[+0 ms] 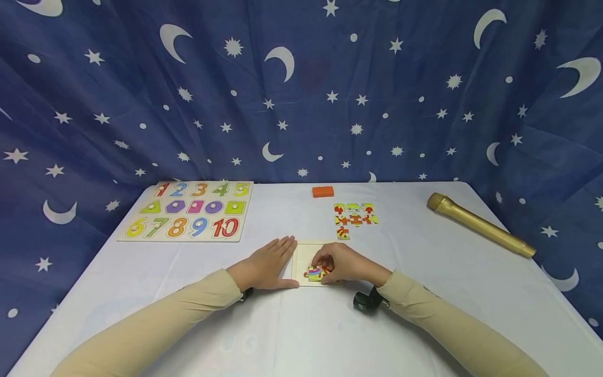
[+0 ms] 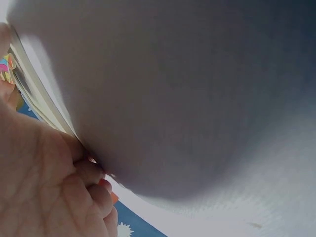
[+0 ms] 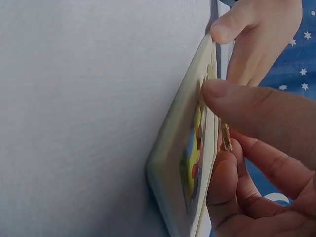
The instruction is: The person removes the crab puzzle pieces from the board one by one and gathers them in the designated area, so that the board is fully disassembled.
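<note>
A small wooden puzzle tray lies on the white table near its front middle. My left hand lies flat on the cloth with straight fingers, its thumb side against the tray's left edge. My right hand is curled over the tray and pinches a colourful puzzle piece low in the frame. In the right wrist view, thumb and fingers hold a thin piece against the tray face. The left wrist view shows mostly my palm and the cloth.
A group of joined yellow-red puzzle pieces lies behind the tray, with an orange block further back. A number peg board sits back left. A gold microphone lies at the right. Blue starry cloth hangs behind.
</note>
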Motion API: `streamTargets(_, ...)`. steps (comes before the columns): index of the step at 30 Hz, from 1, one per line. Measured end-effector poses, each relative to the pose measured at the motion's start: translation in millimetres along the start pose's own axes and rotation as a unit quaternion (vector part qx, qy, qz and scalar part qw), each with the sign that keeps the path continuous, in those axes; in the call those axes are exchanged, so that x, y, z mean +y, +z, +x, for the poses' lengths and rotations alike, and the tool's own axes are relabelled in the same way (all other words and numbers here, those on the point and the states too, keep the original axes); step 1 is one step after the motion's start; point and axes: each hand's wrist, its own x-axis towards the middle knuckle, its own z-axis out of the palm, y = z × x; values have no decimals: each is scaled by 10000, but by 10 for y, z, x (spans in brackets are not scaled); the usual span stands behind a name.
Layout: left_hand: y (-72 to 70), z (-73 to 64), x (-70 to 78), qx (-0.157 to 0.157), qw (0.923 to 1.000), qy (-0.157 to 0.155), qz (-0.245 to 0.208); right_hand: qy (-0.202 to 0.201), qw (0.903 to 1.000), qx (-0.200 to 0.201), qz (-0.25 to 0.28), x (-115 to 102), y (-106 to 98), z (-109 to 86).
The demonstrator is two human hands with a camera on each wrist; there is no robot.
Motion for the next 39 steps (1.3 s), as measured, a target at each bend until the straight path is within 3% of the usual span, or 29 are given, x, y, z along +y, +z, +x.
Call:
streamTargets(6,-3,0,4,-10,10000,0,38,15,9990,204,396,92,-44,-62)
streamTargets(13,-12,-8,8,-22,10000,-13,33,394,9948,452,828,314,-202,-222)
streamTargets(21,-1,-3,8,-52,10000,-20,75,961,9892,938,594,676,-482,-393)
streamTargets(29,3,-5,5,-55,10000,-28,59,1359,9808,1281,554,930,-691,-299)
streamTargets(39,-12,-12,6,-60,10000,0,35,1453,9805,1220,517,1018,-717,-126)
